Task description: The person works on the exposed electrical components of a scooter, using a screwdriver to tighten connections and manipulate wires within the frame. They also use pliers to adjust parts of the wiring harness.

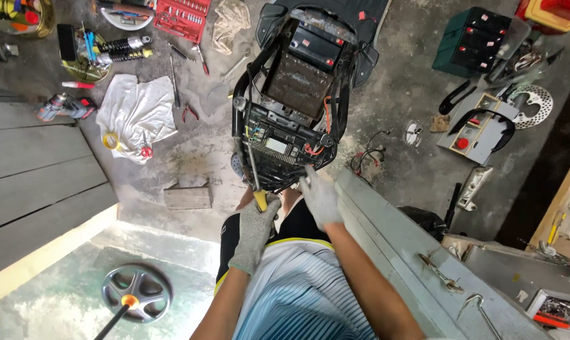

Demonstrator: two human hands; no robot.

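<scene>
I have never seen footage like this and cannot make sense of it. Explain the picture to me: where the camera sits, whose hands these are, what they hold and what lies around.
The one picture comes from a camera worn on a person's head, looking straight down, so you see their own arms and striped shirt from above. Both hands wear grey work gloves. The left hand grips a long screwdriver with a yellow handle, its tip reaching into an opened scooter body standing on the concrete floor. The right hand rests against the rear edge of that body, near red wires; whether it grips anything I cannot tell.

Around it lie a white cloth with red scissors, a red socket set, two shock absorbers, a green battery pack, a brake disc and a wheel rim. A grey metal bench stands on the right.
</scene>
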